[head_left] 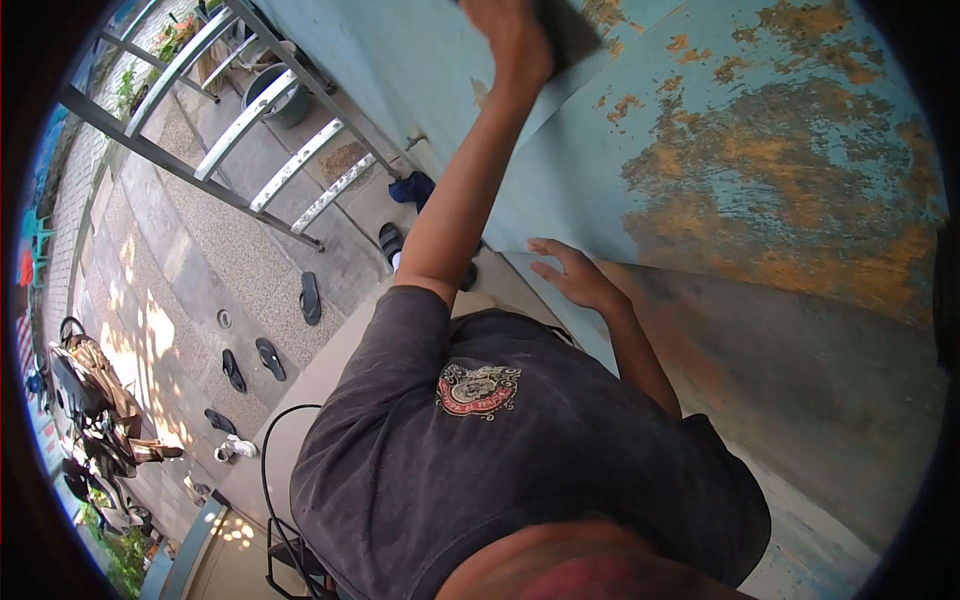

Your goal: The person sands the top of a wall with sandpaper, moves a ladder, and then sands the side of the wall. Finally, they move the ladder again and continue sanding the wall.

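My left hand is raised against the blue painted wall at the top edge of the picture. Its fingers are mostly cut off, so what it holds, if anything, is hidden. Beside it on the wall lies a dark patch, perhaps its shadow. Lower down, my right hand is near the wall's lower blue part, with its fingers apart and nothing in them. Orange-brown and grey worn patches cover the wall to the right of both hands.
A metal ladder stands at the upper left, near a grey bucket. Dark sandals lie on the paved floor. A black cable curves beside my body. Several bundled items are at the far left.
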`<move>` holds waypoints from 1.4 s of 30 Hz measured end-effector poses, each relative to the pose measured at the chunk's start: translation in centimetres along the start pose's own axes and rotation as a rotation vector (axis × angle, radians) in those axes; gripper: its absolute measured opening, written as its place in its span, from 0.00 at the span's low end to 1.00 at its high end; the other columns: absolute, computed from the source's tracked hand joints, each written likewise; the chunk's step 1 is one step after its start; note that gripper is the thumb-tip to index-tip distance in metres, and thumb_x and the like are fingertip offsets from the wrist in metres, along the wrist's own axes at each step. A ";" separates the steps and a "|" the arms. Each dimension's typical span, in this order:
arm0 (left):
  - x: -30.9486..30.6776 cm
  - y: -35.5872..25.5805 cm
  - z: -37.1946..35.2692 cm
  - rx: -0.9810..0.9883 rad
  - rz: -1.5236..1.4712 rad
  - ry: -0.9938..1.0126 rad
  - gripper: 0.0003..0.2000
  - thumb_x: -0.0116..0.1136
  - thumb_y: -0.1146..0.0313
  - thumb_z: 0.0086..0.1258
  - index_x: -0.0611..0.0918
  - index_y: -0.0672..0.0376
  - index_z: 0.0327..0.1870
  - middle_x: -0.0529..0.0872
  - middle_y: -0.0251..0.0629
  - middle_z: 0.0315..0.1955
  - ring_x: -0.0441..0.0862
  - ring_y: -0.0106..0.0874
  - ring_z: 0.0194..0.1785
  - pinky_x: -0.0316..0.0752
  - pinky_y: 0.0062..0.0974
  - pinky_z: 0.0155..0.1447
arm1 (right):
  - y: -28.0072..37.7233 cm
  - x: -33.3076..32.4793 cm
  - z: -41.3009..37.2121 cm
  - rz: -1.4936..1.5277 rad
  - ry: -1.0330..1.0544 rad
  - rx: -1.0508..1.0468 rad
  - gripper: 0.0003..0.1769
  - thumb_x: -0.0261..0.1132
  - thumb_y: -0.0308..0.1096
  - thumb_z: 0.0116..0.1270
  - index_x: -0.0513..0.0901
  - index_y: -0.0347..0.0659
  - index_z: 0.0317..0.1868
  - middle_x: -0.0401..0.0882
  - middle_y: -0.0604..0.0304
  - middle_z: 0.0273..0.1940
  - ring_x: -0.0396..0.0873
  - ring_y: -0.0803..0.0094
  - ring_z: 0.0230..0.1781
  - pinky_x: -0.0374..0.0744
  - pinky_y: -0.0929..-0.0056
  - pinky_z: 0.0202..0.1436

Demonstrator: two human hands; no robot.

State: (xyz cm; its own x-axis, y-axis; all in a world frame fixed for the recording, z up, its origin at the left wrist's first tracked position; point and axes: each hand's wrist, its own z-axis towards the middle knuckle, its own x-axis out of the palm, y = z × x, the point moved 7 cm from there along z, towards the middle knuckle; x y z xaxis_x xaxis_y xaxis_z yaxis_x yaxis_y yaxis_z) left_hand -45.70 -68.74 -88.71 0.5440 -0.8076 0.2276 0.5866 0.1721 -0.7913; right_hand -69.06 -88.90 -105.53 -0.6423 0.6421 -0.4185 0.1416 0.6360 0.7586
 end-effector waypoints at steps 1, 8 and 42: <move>1.3 -2.5 0.8 0.029 0.017 0.029 0.34 0.38 0.47 0.86 0.57 0.61 0.83 0.49 0.52 0.85 0.42 0.52 0.87 0.35 0.50 0.85 | 0.5 -0.4 0.1 -0.006 -0.018 -0.019 0.30 0.64 0.43 0.79 0.73 0.34 0.73 0.79 0.46 0.69 0.75 0.58 0.72 0.70 0.62 0.75; -3.7 15.1 -8.9 -0.128 0.053 0.013 0.38 0.39 0.43 0.85 0.53 0.64 0.84 0.44 0.55 0.85 0.39 0.52 0.87 0.36 0.48 0.86 | -1.6 -0.7 -0.5 0.092 -0.066 -0.010 0.28 0.63 0.42 0.79 0.74 0.35 0.72 0.80 0.48 0.67 0.76 0.59 0.71 0.71 0.63 0.74; -8.7 41.5 -28.8 -1.196 -0.189 -0.448 0.35 0.34 0.47 0.86 0.57 0.67 0.82 0.60 0.50 0.82 0.54 0.46 0.85 0.47 0.37 0.85 | -9.7 4.7 4.6 0.132 0.074 0.218 0.26 0.61 0.38 0.80 0.73 0.33 0.72 0.81 0.50 0.66 0.77 0.63 0.69 0.71 0.62 0.74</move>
State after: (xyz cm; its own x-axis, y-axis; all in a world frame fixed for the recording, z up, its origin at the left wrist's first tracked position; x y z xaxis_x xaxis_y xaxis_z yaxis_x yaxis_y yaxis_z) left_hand -43.33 -70.86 -139.89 0.8010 -0.4656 0.3763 -0.0961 -0.7205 -0.6868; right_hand -69.97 -90.04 -117.14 -0.6596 0.6979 -0.2791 0.3816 0.6308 0.6756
